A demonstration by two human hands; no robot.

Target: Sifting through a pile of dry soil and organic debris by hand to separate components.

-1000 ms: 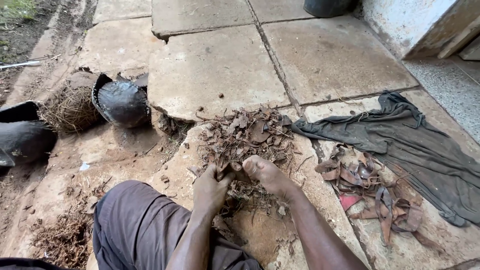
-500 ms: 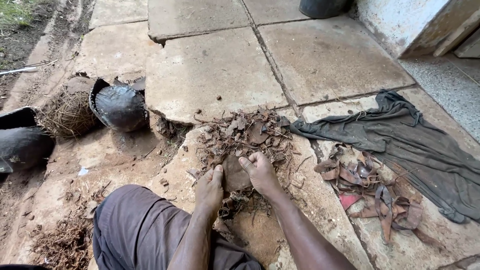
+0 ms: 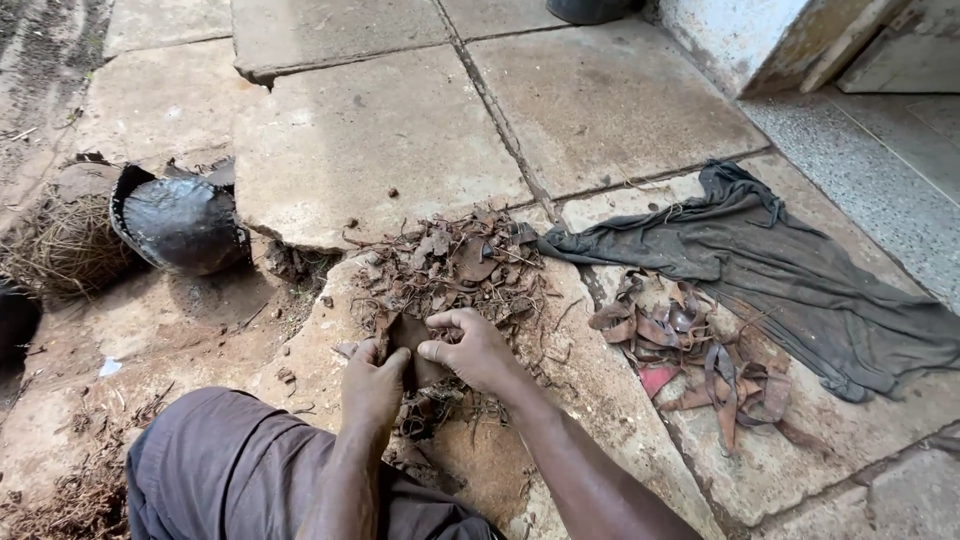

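Compared with half a second back, I see both hands drawn slightly toward the body, off the thick of the heap, and they now share one flat brown scrap (image 3: 408, 335) between them. My left hand (image 3: 372, 385) has its thumb and fingertips curled closed on the scrap's lower left edge; my right hand (image 3: 475, 350) pinches the right edge, thumb underneath, fingers bent over the top. Neither hand is spread open.

The scrap sits right at the near edge of the pile of dry brown fragments (image 3: 450, 270), which lies just beyond the fingertips on the cracked paving slab (image 3: 370, 140). More loose bits (image 3: 440, 415) lie under and between the wrists, partly hidden by them.

To the right of the right hand, apart from it, a cluster of reddish leather strips (image 3: 700, 350) lies on the stone, and past that a crumpled dark grey cloth (image 3: 790, 270) touches the pile's far right corner. To the left, well apart, a broken black pot (image 3: 180, 222) rests beside a clump of dry fibrous roots (image 3: 60, 240). My knee in grey-purple trousers (image 3: 230, 465) fills the lower left, just beside the left forearm.
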